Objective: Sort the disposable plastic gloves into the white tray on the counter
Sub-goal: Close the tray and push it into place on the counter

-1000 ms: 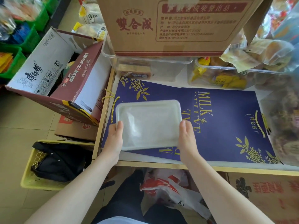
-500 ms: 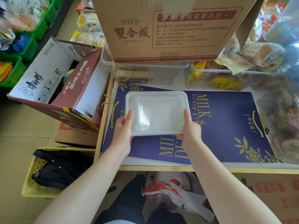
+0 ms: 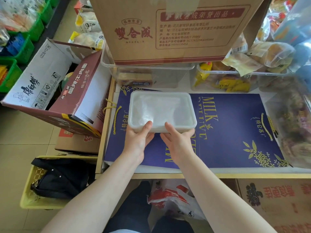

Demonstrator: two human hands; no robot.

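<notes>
1. Since 0.5 s before, both hands had slid from the short sides of the white tray [image 3: 162,111] to its near long edge, and the tray lay farther toward 12 o'clock on the worktop [image 3: 185,171].
2. The left hand [image 3: 136,140] held the tray's near-left corner, thumb curled over the rim and fingers hidden beneath.
3. The right hand [image 3: 178,140] held the near edge just beside it, thumb on the rim, fingers tucked under; the 2 hands were close together but apart.
4. The tray rested over the left part of the blue gift bag [image 3: 235,128], with crinkled clear plastic gloves [image 3: 151,110] inside; their count could not be told.
5. At 12 o'clock the tray's far edge lay near a clear bin [image 3: 148,76] under a cardboard box [image 3: 168,31].
6. At 9 o'clock the worktop's wooden side edge ran near the tray's left side, an open carton [image 3: 55,91] beyond it.
7. At 3 o'clock the bag's flat surface stretched well away to bagged pastries [image 3: 296,123].
</notes>
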